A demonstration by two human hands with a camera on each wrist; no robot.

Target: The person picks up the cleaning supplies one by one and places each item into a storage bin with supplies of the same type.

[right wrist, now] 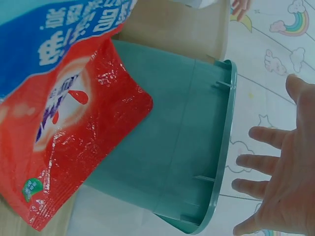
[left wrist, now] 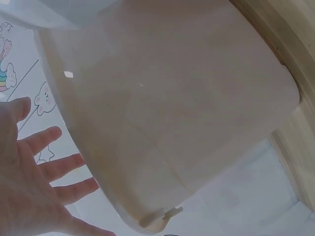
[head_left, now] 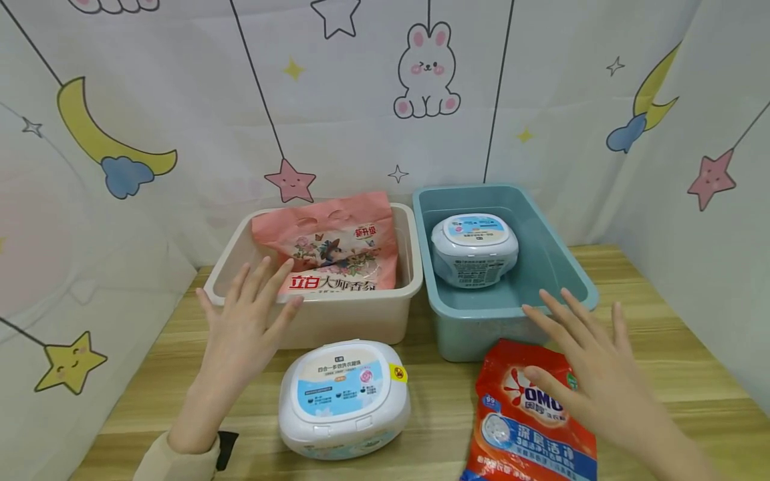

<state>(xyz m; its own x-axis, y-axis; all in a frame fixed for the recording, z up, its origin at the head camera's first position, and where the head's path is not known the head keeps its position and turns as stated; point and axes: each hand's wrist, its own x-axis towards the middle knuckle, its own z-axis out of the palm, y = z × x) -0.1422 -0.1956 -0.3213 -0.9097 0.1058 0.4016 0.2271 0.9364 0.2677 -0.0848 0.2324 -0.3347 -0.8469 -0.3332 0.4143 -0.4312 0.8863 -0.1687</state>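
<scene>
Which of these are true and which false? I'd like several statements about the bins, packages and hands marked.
1. The pink bag sits in the cream bin. True.
2. The red OMO bag is inside a bin. False: it lies outside both.
3. Neither the left hand nor the right hand holds anything. True.
4. The right hand is a tight fist. False: its fingers are spread.
5. One white tub stands in the blue-green bin. True.
</scene>
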